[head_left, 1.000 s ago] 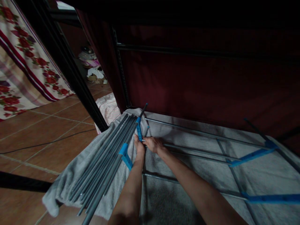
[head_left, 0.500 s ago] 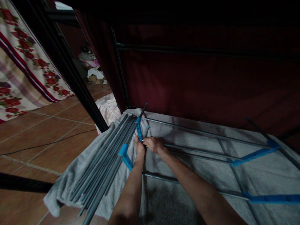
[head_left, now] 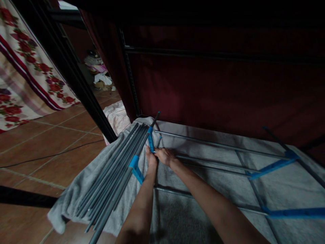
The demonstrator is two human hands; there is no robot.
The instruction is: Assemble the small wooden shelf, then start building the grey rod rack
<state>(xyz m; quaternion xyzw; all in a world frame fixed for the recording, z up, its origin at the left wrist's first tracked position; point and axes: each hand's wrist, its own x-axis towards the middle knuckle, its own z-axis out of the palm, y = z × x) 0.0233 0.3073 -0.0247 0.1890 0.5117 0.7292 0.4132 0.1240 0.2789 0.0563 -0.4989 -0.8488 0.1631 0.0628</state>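
Observation:
My left hand (head_left: 151,158) is closed on the lower end of a blue bracket (head_left: 150,137), which sits on a long grey pole. Right beside it, my right hand (head_left: 164,156) grips the end of a thin metal rod (head_left: 215,163), whose tip meets the bracket. The rod runs right toward a blue bracket (head_left: 271,167). A second blue bracket (head_left: 136,170) on the same pole lies left of my left forearm. Behind my hands, another rod (head_left: 203,139) ends near the upper bracket without touching it.
Several grey tubes (head_left: 111,169) lie bundled on the grey blanket (head_left: 182,217) at the left. A blue bracket (head_left: 297,214) is at the far right. A black frame post (head_left: 86,91) rises at the left, and a dark red cloth (head_left: 215,91) hangs behind.
Both hands and the held rod have shifted slightly left, the rod's tip now closer to the bracket. The right-hand blue brackets and the rear rod have also moved a little left.

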